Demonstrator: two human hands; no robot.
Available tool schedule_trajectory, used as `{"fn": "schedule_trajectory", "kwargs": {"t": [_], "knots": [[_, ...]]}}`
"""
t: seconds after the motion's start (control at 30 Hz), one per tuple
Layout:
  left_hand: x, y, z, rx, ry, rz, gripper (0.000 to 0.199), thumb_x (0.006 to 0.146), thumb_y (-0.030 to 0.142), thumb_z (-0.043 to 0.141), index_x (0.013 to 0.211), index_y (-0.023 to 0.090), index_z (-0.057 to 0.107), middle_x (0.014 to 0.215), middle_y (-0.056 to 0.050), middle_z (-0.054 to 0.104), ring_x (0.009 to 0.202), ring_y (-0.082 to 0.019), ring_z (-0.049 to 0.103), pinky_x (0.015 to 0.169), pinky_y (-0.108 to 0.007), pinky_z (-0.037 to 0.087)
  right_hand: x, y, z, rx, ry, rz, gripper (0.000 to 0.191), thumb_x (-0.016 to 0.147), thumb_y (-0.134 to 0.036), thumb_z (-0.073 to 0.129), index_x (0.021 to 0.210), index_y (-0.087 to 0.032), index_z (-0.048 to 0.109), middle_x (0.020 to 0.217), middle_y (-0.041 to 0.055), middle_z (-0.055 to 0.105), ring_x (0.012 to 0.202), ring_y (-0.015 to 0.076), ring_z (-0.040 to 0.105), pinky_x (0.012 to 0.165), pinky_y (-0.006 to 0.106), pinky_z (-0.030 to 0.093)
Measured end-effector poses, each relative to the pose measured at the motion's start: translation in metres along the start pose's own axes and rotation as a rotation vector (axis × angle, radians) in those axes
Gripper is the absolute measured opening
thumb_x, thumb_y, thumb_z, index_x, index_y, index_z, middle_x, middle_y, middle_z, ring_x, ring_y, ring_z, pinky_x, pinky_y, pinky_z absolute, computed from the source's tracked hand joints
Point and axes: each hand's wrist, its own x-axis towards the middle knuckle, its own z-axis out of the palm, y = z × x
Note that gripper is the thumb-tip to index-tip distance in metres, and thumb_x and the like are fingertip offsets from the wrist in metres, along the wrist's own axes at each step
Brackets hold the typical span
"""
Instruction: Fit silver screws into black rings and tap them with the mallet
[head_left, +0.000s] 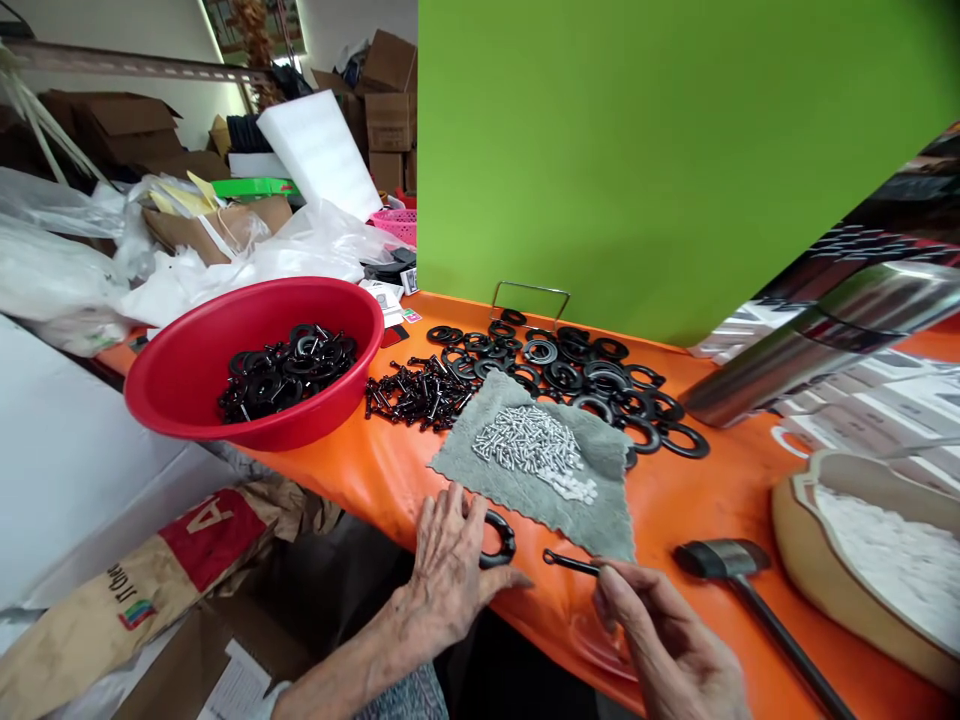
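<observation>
On the left, the red basin (pixel 176 375) holds a jumble of black rings and rods (pixel 281 375); whether they are joined cannot be told. Beside it, many loose rods (pixel 420 392) lie heaped on the orange tabletop (pixel 349 475). At the near edge, the left hand (pixel 446 560) has a black ring (pixel 508 540) between thumb and fingers. Beyond, silver pins (pixel 525 438) cover a grey cloth (pixel 466 440), with plenty of loose rings (pixel 606 377) farther back. The right hand (pixel 675 635) pinches a black rod (pixel 574 564), apart from the ring. This pair looks unjoined and, judging by the heaps, much remains. A mallet (pixel 727 558) lies farther right.
</observation>
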Motion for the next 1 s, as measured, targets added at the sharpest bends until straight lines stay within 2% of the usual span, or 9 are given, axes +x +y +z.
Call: {"fn": "schedule_trajectory", "kwargs": {"t": [0.07, 0.2, 0.27, 0.33, 0.4, 0.47, 0.63, 0.83, 1.0], "knots": [[0.001, 0.011, -0.023, -0.114, -0.044, 0.017, 0.066, 0.07, 0.048, 0.076, 0.124, 0.021, 0.05, 0.123, -0.014, 0.053, 0.122, -0.036, 0.046, 0.104, -0.058, 0.036, 0.001, 0.001, 0.01, 0.001, -0.064, -0.018, 0.043, 0.068, -0.063, 0.069, 0.078, -0.022, 0.063, 0.065, -0.0024, 0.055, 0.06, 0.0113, 0.048, 0.055, 0.019, 0.042], [0.005, 0.027, -0.057, -0.482, -0.187, 0.097, 0.03, 0.083, 0.03, 0.062, 0.112, 0.02, 0.058, 0.102, -0.005, 0.061, 0.097, -0.021, 0.057, 0.09, -0.034, 0.048, 0.0, 0.0, 0.028, 0.043, -0.188, 0.003, 0.038, 0.075, -0.059, 0.066, 0.077, -0.021, 0.062, 0.062, -0.0032, 0.054, 0.059, 0.0107, 0.046, 0.058, 0.02, 0.042], [0.008, 0.028, -0.06, -0.617, -0.222, 0.062, 0.014, 0.087, 0.023, 0.054, 0.095, 0.018, 0.064, 0.088, -0.003, 0.064, 0.081, -0.016, 0.059, 0.077, -0.027, 0.049, 0.0, -0.001, 0.033, 0.095, -0.247, 0.041, 0.038, 0.074, -0.059, 0.068, 0.079, -0.021, 0.066, 0.064, -0.0016, 0.057, 0.062, 0.012, 0.05, 0.061, 0.021, 0.044], [0.01, 0.026, -0.056, -0.685, -0.212, 0.024, 0.015, 0.087, 0.02, 0.051, 0.083, 0.016, 0.065, 0.079, -0.002, 0.064, 0.073, -0.014, 0.057, 0.07, -0.024, 0.047, 0.0, -0.001, 0.034, 0.142, -0.276, 0.08, 0.042, 0.073, -0.06, 0.068, 0.09, -0.021, 0.069, 0.07, 0.001, 0.063, 0.068, 0.0149, 0.056, 0.065, 0.024, 0.048], [0.011, 0.023, -0.053, -0.725, -0.199, 0.011, 0.013, 0.086, 0.018, 0.052, 0.083, 0.016, 0.065, 0.079, -0.001, 0.064, 0.073, -0.014, 0.057, 0.069, -0.024, 0.046, 0.001, -0.002, 0.033, 0.155, -0.285, 0.095, 0.048, 0.074, -0.06, 0.067, 0.102, -0.022, 0.069, 0.076, 0.0032, 0.067, 0.074, 0.0172, 0.06, 0.069, 0.026, 0.05], [0.01, 0.02, -0.053, -0.758, -0.206, 0.01, 0.013, 0.085, 0.017, 0.053, 0.083, 0.015, 0.065, 0.08, -0.001, 0.064, 0.074, -0.014, 0.058, 0.07, -0.024, 0.046, 0.002, -0.004, 0.032, 0.119, -0.305, 0.068, 0.048, 0.074, -0.061, 0.066, 0.101, -0.021, 0.069, 0.075, 0.0032, 0.067, 0.073, 0.0171, 0.06, 0.068, 0.025, 0.049], [0.011, 0.017, -0.061, -0.763, -0.232, 0.03, 0.013, 0.085, 0.018, 0.053, 0.084, 0.015, 0.066, 0.082, -0.002, 0.064, 0.077, -0.014, 0.058, 0.072, -0.024, 0.046, 0.006, -0.02, 0.034, -0.052, -0.386, -0.074, 0.038, 0.075, -0.058, 0.065, 0.078, -0.02, 0.067, 0.063, -0.0013, 0.056, 0.058, 0.0132, 0.049, 0.055, 0.025, 0.041], [0.022, 0.014, -0.068, -0.719, -0.276, 0.061, 0.012, 0.084, 0.018, 0.056, 0.092, 0.014, 0.064, 0.082, -0.002, 0.065, 0.068, -0.012, 0.056, 0.065, -0.023, 0.045, 0.027, -0.031, 0.03, -0.248, -0.493, -0.302, 0.032, 0.087, -0.052, 0.054, 0.083, -0.021, 0.062, 0.07, -0.0005, 0.059, 0.066, 0.0143, 0.054, 0.058, 0.024, 0.043], [0.025, 0.003, -0.058, -0.474, -0.196, 0.184, 0.009, 0.087, 0.012, 0.054, 0.089, 0.016, 0.062, 0.086, -0.002, 0.062, 0.079, -0.015, 0.057, 0.08, -0.026, 0.046, 0.044, -0.007, 0.029, -0.501, -0.463, -0.74, 0.019, 0.096, -0.033, 0.047, 0.092, -0.022, 0.062, 0.077, 0.0014, 0.066, 0.068, 0.0135, 0.062, 0.06, 0.023, 0.049]]}}
